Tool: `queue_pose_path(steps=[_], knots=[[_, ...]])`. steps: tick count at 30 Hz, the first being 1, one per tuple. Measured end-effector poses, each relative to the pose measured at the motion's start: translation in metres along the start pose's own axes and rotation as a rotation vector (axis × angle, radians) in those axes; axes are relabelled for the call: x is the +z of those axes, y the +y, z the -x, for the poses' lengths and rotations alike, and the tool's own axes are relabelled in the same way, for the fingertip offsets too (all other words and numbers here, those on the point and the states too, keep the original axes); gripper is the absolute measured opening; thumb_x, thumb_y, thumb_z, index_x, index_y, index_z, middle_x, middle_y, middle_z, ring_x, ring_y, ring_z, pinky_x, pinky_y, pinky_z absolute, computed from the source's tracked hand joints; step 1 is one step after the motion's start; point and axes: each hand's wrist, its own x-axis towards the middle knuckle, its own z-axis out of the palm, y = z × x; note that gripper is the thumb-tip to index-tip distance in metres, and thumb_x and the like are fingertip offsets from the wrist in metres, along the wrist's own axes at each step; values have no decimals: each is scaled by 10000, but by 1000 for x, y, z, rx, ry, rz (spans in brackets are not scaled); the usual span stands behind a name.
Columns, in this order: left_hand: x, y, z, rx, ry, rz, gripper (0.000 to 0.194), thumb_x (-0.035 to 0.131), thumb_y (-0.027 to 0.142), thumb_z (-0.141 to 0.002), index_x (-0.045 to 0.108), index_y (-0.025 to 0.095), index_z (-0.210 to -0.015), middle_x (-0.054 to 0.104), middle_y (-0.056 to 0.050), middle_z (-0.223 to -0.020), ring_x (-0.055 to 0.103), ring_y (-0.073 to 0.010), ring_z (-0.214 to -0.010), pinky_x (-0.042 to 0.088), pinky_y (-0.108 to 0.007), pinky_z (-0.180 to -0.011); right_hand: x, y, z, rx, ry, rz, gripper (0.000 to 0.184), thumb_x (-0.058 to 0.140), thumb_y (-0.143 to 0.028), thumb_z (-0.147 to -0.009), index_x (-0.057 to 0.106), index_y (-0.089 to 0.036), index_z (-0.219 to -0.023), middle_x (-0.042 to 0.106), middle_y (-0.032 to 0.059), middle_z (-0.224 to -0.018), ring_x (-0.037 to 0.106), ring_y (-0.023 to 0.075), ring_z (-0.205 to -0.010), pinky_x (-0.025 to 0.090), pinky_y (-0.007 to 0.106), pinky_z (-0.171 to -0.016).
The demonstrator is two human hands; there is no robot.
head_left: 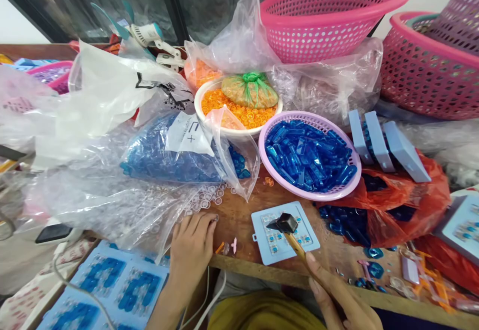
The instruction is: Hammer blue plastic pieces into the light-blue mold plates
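My right hand (333,292) is closed around the wooden handle of a small hammer (288,224) with a black head. The hammer head is over a light blue plastic plate (267,256), hiding part of it; whether it touches the plate I cannot tell. Small clear and blue pieces sit in rows on that plate. To the left, my left hand (194,238) rests at the table's front edge, fingers lying down beside a clear plastic bag (123,210) and loose clear rings (205,198). Nothing shows in its fingers.
A lilac basket (264,158) of blue plastic pieces stands behind the plate, near a white bowl (200,98) of orange rings. Red bag (407,220) and small parts lie right. Blue trays (116,280) fill the lower left. Pink baskets (333,31) stand behind.
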Motion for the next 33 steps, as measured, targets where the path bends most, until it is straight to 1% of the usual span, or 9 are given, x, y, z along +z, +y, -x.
queue_pose_path(steps=[4,6,11,16,21,24,27,30,33], knots=[[4,7,-4,15,-43,56,169,489,261,-1009,648,210,-988,734,-50,-927,640,-248,-832,468,-366,-768,-1,1,-2,-8,-13,2,447,611,-218,-966,614,-244,-1412,747,52,-1249,763,203,-1022,596,201,-871],[5,7,-8,-43,-39,136,209,458,274,-1018,642,206,-947,724,-53,-883,644,-245,-804,484,-364,-755,-2,2,-2,-11,-17,13,445,607,-212,-967,614,-243,-1412,744,52,-1253,758,206,-1035,594,203,-877],[7,13,-17,-140,-164,315,257,446,315,-1017,647,219,-890,712,-33,-840,677,-224,-786,521,-347,-724,-3,2,-3,-33,-27,26,451,610,-210,-963,611,-227,-1414,738,67,-1255,746,213,-1057,582,212,-898],[19,19,-13,-158,-9,273,307,409,326,-1036,687,195,-1036,738,-75,-935,698,-244,-834,550,-388,-781,-4,2,-4,-27,-28,23,479,605,-206,-961,587,-230,-1439,729,70,-1267,741,209,-1061,577,205,-890],[15,19,-10,-199,9,366,232,507,350,-1000,692,212,-992,724,-46,-890,699,-223,-821,562,-362,-775,-7,6,3,28,-30,-3,436,600,-205,-957,631,-236,-1392,740,58,-1250,751,204,-1036,574,208,-894],[2,36,-14,-193,54,416,168,551,315,-989,695,228,-981,723,-31,-895,692,-201,-823,551,-326,-764,-8,9,8,57,-10,-4,432,607,-208,-954,636,-244,-1383,744,53,-1248,757,202,-1023,579,199,-879],[-6,68,-17,-60,63,507,114,603,276,-979,696,228,-1023,728,-32,-934,679,-187,-848,539,-303,-784,-9,10,13,66,-2,19,500,615,-206,-956,567,-274,-1449,761,30,-1226,761,178,-1018,573,171,-871],[-3,96,-18,45,12,576,114,581,235,-989,694,215,-992,727,-30,-904,666,-179,-809,537,-294,-750,-11,11,20,59,-1,65,542,594,-217,-977,488,-310,-1500,778,6,-1191,771,143,-987,564,148,-866],[4,109,-17,38,-8,582,141,555,201,-991,694,207,-968,720,-30,-871,660,-185,-782,539,-299,-712,-11,9,28,41,5,99,529,593,-199,-978,494,-308,-1485,791,12,-1151,768,143,-999,556,140,-877]])
